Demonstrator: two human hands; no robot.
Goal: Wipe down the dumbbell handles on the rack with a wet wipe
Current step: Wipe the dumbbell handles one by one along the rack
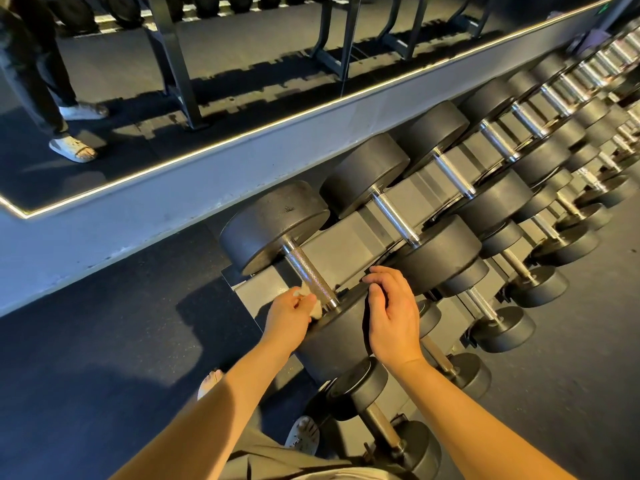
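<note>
The nearest large black dumbbell on the rack's top tier has a knurled chrome handle [309,273]. My left hand [289,315] pinches a crumpled white wet wipe [310,297] against the near, lower end of that handle. My right hand [389,311] rests with curled fingers on the top edge of this dumbbell's near head [341,344]. The dumbbell's far head [273,225] sits toward the wall. A second dumbbell's chrome handle [396,218] lies just to the right.
The tiered rack [346,242] runs away to the upper right with several more dumbbells, smaller ones on lower tiers [381,415]. A wall mirror [242,81] behind reflects legs and rack frames. Dark rubber floor [104,323] lies left. My sandalled feet [303,434] stand close to the rack.
</note>
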